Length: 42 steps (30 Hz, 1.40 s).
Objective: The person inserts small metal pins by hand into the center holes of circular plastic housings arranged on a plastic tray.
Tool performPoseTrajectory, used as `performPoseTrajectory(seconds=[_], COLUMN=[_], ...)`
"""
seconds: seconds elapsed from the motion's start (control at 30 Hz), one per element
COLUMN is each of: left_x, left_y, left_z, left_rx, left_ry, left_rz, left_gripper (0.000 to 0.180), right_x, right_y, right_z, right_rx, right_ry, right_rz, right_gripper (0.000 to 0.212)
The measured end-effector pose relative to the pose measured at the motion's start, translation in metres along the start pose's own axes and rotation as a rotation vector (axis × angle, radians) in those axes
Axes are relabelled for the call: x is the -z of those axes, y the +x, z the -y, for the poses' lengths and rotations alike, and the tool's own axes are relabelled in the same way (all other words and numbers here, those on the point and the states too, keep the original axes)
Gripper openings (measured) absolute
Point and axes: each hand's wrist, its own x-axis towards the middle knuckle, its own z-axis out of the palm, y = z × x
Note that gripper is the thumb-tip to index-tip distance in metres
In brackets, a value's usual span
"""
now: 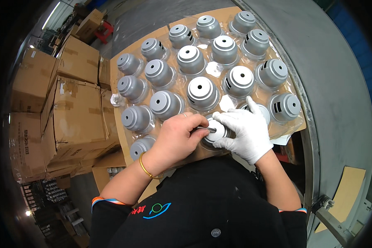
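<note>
Bare, with a gold bangle at the wrist, my left hand (175, 136) pinches a thin dark metal rod (211, 129) between thumb and fingers. The rod's tip meets the top of a silver stepped metal cup (214, 136) near the middle of its upper face; the rod's other end is hidden in my fingers. My right hand (250, 134), in a white glove, grips this same cup from the right with thumb and fingers around its rim. One more silver cup (261, 110) is partly covered behind the gloved fingers.
Several similar cups (199, 89) stand in rows in a clear plastic tray (214, 69) on cardboard. Stacked cardboard boxes (76, 111) rise on the left. A grey metal surface (318, 82) runs along the right, with a tan board (344, 194) lower down.
</note>
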Motion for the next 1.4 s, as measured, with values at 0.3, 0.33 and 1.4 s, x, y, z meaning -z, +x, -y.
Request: performPoseTrajectory(seconds=[0.3, 0.33, 1.4], left_x=[-0.018, -0.021, -0.067], left_y=[0.01, 0.012, 0.009], left_z=[-0.035, -0.037, -0.002], left_rx=[-0.401, -0.402, -0.376], left_ry=[0.528, 0.555, 0.3], left_rz=[-0.009, 0.022, -0.075], left_gripper=[0.015, 0.013, 0.011], right_x=[0.004, 0.002, -0.012], right_y=[0.004, 0.004, 0.006], right_z=[0.001, 0.0, -0.005], right_rx=[-0.002, -0.008, 0.092], right_ry=[-0.017, -0.032, -0.077], right_rz=[0.071, 0.048, -0.036], right_gripper=[0.045, 0.044, 0.032])
